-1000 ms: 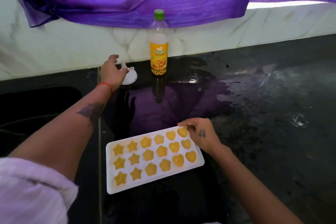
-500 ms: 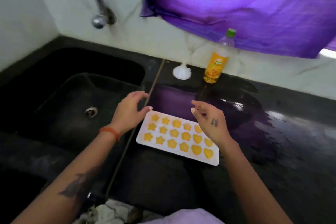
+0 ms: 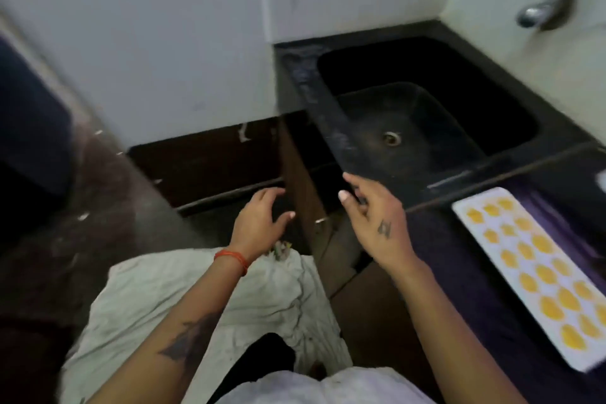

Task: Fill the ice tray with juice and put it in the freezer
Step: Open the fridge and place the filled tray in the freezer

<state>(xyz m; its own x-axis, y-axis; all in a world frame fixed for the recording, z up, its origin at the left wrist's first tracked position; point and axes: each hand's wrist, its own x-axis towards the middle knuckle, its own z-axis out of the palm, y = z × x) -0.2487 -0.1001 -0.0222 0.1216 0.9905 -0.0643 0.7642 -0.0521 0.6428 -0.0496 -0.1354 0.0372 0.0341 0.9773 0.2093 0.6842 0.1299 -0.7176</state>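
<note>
Beside the black sink point(image 3: 492, 154), both hands' grips loose and empty: left hand point(image 3: 259, 226), right hand point(image 3: 380, 223), ice tray point(image 3: 485, 239) apart.

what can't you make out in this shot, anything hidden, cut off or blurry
- Ice tray: head view, its near right corner runs past the right frame edge; motion blur smears the cell shapes.
- Tap: its top is cut off by the upper edge.
- Freezer: nowhere in view.
- Dark shape at far left: blurred and cropped, cannot be identified.
- Left hand and right hand: blurred, both hold nothing.
</note>
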